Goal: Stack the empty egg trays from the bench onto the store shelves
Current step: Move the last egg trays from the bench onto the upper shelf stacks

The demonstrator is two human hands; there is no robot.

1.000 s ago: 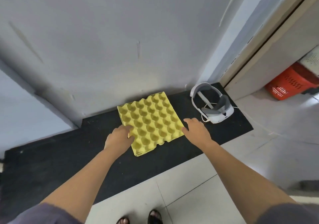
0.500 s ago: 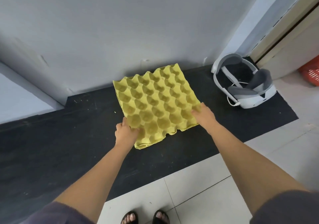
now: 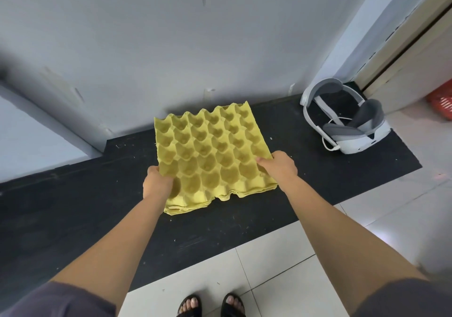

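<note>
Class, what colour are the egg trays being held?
Yellow egg trays, clearest in the head view.

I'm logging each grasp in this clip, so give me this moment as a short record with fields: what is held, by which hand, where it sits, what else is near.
held item: stack of yellow moulded-pulp egg trays, nested, cups up
left hand: grips the stack's near-left edge
right hand: grips its right edge
support: black bench top; whether the stack is lifted or resting, cannot tell
nearby: white headset with grey padding, to the right, apart from the trays
shelves: not in view
</note>
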